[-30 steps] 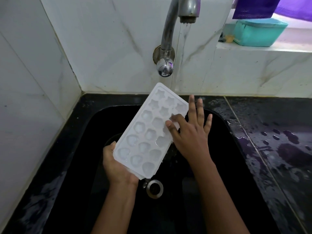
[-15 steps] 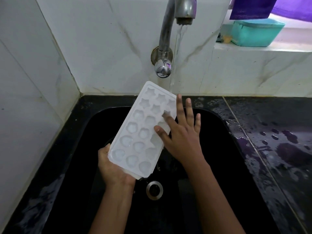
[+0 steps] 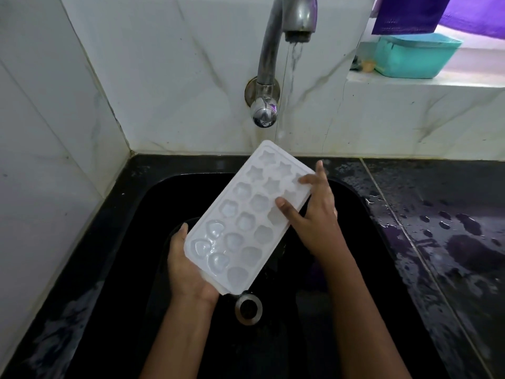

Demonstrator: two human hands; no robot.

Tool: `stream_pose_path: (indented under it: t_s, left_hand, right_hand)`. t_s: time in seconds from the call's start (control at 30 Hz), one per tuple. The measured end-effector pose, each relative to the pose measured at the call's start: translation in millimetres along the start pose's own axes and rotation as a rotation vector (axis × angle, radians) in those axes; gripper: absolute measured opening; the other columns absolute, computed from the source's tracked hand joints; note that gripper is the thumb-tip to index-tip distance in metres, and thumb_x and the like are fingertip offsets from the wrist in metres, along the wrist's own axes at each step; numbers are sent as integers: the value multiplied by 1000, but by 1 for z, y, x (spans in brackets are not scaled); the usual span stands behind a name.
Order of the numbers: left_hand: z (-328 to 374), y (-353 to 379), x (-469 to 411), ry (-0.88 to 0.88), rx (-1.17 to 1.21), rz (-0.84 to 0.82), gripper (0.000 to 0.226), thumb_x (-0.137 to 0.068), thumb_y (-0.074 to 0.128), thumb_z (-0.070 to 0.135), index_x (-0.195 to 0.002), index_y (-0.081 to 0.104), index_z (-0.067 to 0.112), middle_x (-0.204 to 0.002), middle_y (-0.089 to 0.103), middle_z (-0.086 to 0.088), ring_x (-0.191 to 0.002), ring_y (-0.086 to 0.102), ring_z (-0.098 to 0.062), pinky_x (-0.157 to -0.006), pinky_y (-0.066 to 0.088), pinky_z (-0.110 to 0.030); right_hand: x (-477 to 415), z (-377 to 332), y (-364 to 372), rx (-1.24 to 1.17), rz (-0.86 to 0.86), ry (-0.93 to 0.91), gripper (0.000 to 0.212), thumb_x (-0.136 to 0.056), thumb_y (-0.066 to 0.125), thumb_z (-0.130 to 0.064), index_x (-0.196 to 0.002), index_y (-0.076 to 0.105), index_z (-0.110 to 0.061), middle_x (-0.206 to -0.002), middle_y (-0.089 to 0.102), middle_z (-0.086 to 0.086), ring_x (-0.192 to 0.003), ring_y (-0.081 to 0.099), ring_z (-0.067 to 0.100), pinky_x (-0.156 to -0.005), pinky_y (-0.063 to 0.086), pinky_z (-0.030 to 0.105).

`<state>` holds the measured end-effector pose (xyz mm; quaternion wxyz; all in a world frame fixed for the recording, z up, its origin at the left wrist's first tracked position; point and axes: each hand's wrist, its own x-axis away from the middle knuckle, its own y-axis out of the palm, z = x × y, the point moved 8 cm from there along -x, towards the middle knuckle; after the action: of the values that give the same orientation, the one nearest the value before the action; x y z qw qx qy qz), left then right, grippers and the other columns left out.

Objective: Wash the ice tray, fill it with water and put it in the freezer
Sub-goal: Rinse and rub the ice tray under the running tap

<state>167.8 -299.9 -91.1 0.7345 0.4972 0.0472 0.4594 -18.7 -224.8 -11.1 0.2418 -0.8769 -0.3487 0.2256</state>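
Held ice tray (image 3: pixel 246 222) tilted over black sink (image 3: pixel 377 269), far end just beneath running tap (image 3: pixel 269 50). Cupped near corner from underneath with left hand (image 3: pixel 188 269); pinched right edge with right hand (image 3: pixel 314 222), thumb on top.

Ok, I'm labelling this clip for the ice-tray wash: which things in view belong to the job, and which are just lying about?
In use: white plastic ice tray, held by left hand and right hand; curved metal tap, running; black sink.
Lying about: teal plastic tub on the ledge; purple cloth above it.
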Motion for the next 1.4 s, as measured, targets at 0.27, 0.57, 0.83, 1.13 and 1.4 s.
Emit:
stream_pose_path:
  t_s: [0.27,0.57,0.83,1.13,1.4]
  left_hand:
    - [2,11,8,113,-18,23,55,-96,37,56,-123,61,15,-116,71,-10,-101,71,-26,-69,60,-38]
    - [-18,9,4,-10,-164,21,63,-85,48,57,-135,53,20,-122,68,-9,-109,67,-32,-89,54,-51]
    - [-22,18,3,73,-152,-17,55,-86,47,52,-136,50,30,-122,69,-3,-106,69,-26,-73,60,-43]
    - [-14,15,1,120,-138,-34,51,-91,48,46,-137,49,24,-126,66,-9,-112,65,-32,-90,52,-52]
    - [-11,18,3,137,-162,-50,45,-94,48,40,-135,51,22,-124,67,-9,-111,66,-30,-90,53,-51]
  right_hand:
    - [0,31,-15,-90,42,250,82,-75,77,-37,-143,32,-24,-134,31,4,-106,46,16,-84,39,26]
    - [-1,37,-45,173,22,258,64,-77,73,-41,-130,44,-18,-128,41,5,-101,45,16,-80,33,28]
    - [-2,-21,-14,435,42,-148,31,-88,59,-41,-115,61,-26,-158,15,-3,-146,5,16,-113,0,52]
    - [7,-26,32,530,-146,-162,46,-94,43,-50,-136,44,-33,-156,-24,-5,-140,-29,14,-111,-16,49]
    - [7,-24,23,558,-124,-108,47,-89,46,-56,-131,47,-34,-154,-28,-2,-139,-32,16,-109,-19,51]
